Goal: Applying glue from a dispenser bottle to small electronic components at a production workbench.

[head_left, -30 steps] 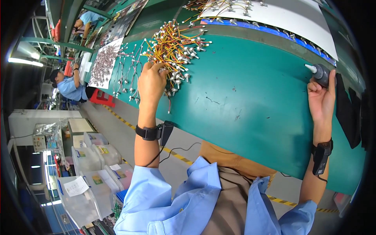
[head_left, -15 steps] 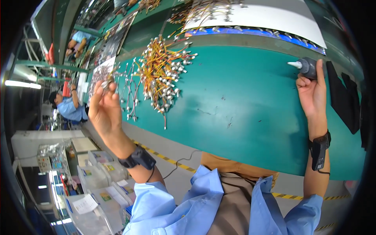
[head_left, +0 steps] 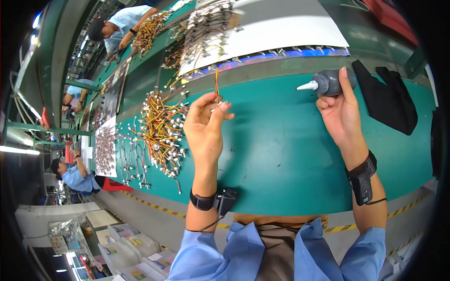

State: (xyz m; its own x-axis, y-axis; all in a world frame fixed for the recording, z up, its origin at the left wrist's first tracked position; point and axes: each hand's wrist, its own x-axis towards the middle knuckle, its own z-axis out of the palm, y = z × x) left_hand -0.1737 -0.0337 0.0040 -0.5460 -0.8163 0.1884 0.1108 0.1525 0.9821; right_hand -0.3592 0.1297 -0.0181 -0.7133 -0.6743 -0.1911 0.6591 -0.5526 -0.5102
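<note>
Between the thumb and fingertips of my left hand [head_left: 205,133] is a small metal part with yellow and red wires [head_left: 217,83] rising from it. My right hand [head_left: 343,119] is wrapped round a dark grey squeeze bottle [head_left: 330,82], tipped on its side with its white nozzle pointing left towards my left hand. The two hands are apart, both raised above the green table [head_left: 281,159]. Left of my left hand lies a tangled pile of yellow-wired parts [head_left: 161,126] with white and silver ends.
A white board [head_left: 286,33] with a blue front edge lies at the back, with a row of small metal parts along it and wired parts at its left. Black cloth [head_left: 389,100] lies at the right. Co-workers [head_left: 124,25] sit along the left. Clear plastic boxes [head_left: 140,246] stand lower left.
My left hand has moved right, from beyond the wire pile to mid-table, with the wired part in its fingers. My view has turned, and the bottle now appears further left in it.
</note>
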